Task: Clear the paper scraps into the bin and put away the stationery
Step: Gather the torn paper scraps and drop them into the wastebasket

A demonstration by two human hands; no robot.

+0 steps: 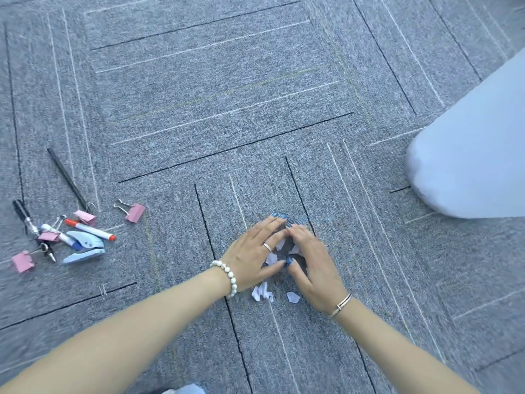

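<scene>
On the grey carpet, my left hand [254, 251] and my right hand [312, 260] lie side by side, palms down, cupped around a small heap of white paper scraps [274, 255] that shows between the fingers. Two more white scraps [262, 292] [292, 297] lie loose just below the hands. At the far left sits the stationery: a blue hole punch [85, 245], a white marker with orange caps [89, 229], a black pen [66, 179], another black pen [25, 216], and several pink binder clips [133, 211].
A pale blue trouser leg [471, 155] fills the right edge, its knee resting on the carpet. No bin is in view. A small staple [102, 290] lies on the carpet left of my left forearm.
</scene>
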